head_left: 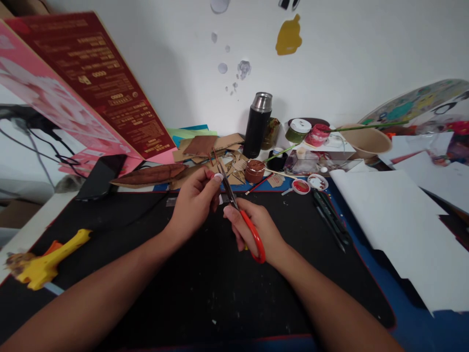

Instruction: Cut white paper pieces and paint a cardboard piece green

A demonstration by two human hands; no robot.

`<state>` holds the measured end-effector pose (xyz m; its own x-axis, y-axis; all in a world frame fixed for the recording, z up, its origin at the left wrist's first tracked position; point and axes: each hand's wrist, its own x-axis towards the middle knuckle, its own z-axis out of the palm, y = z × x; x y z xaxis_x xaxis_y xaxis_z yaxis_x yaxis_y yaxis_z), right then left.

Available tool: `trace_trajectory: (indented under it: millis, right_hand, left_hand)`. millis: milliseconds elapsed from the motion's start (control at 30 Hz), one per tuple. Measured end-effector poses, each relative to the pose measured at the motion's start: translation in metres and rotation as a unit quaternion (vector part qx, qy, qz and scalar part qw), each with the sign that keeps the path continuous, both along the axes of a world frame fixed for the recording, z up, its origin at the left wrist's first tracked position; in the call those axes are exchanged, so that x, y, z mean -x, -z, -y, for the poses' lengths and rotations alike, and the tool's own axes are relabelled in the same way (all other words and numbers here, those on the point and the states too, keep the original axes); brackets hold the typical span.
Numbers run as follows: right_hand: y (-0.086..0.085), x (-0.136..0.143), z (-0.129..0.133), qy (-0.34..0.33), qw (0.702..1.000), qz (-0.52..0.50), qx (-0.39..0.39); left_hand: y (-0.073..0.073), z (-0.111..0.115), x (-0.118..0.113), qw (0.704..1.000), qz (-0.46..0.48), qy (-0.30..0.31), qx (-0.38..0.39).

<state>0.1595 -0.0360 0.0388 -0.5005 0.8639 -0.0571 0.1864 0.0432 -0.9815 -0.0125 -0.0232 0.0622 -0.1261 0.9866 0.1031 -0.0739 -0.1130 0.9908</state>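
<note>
Over the middle of a black mat [205, 293], my right hand [254, 222] is closed round the red handles of a pair of scissors [254, 234]. The blades point up and away, slightly apart at the tips. Beside the blades, my left hand [198, 198] is closed, thumb pressed against the fingers. A small pale piece shows below its fingertips, near the blades; whether the fingers grip it is too small to tell.
A yellow glue gun [54, 259] lies at left, near a black phone [100, 178]. Behind the hands are cardboard scraps [200, 145], a brown paint jar [254, 171] and a black flask [257, 127]. White paper [388, 220] and a dark cutter [330, 215] lie at right.
</note>
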Motion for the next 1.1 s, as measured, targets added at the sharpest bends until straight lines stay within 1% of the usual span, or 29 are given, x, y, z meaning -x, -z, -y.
trace_trajectory:
  millis: [433,600,1100]
  right_hand:
    - [0.0016,0.0005,0.0002,0.003,1.0,-0.007,0.009]
    - [-0.0001,0.0006,-0.0001,0.001,1.0,-0.006,0.0]
    - [0.0032,-0.0004,0.0,0.0,1.0,-0.011,-0.001]
  left_hand:
    - [0.0015,0.0008,-0.0015,1.0,-0.007,0.004,-0.001]
    - [0.0011,0.0024,-0.0029,1.0,-0.009,0.0,-0.001]
    - [0.0031,0.0025,-0.0038,1.0,-0.022,-0.003,-0.01]
